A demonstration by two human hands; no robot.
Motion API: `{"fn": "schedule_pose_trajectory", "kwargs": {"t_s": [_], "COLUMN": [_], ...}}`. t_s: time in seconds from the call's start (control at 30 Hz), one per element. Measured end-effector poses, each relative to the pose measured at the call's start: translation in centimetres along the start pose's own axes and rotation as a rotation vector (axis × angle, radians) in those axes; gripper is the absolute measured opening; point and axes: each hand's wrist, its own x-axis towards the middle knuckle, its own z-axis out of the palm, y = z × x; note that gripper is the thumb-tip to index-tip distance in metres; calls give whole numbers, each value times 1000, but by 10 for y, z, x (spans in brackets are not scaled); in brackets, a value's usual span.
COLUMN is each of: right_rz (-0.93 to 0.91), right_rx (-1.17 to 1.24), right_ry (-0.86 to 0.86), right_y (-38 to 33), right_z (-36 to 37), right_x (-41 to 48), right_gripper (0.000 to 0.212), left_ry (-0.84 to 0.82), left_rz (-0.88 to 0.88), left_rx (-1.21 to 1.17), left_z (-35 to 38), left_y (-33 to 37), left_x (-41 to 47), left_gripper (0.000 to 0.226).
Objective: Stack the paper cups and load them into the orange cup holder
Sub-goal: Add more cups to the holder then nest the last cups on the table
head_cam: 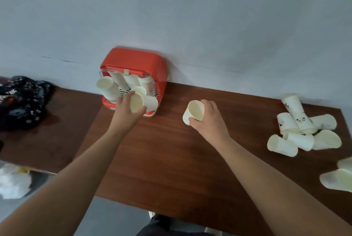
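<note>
The orange cup holder (133, 60) stands against the wall at the back of the brown table (171, 159), with stacks of white cups inside. My left hand (124, 111) grips a stack of paper cups (144, 103) at the holder's front, mouth toward me. Another stack of cups (106, 88) sticks out of the holder's left side. My right hand (207, 119) holds a single paper cup (194, 111) above the table, to the right of the holder.
A pile of several loose paper cups (302, 133) lies at the table's right end, with more cups (339, 178) at the right edge. A dark patterned cloth (21, 100) sits on the left. A white crumpled bag (13, 182) lies on the floor lower left.
</note>
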Motion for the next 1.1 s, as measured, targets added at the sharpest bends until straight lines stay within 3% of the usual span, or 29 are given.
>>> {"fn": "schedule_pose_trajectory", "kwargs": {"t_s": [0.23,0.6,0.9,1.0,1.1], "right_rz": [-36,8,-1,-38,-124], "right_rx": [-6,18,183,177,58], "right_ry": [12,42,-32,-64,-92], "right_y": [-79,-119,-144,-151,-154], "right_z": [49,76,109,126,142], "right_x": [44,94,115,120,126], "right_gripper": [73,70,67,66,66], "left_ry": [82,-282,-398,-362,-254], "left_rz": [61,225,158,113,23], "left_rx": [21,298,88,64,-13], "left_z": [-44,-1,1,-6,-20], "left_y": [-33,-67,-100,-116,-130], "left_x": [78,141,154,151,139], "left_gripper": [73,80,95,83,51]}}
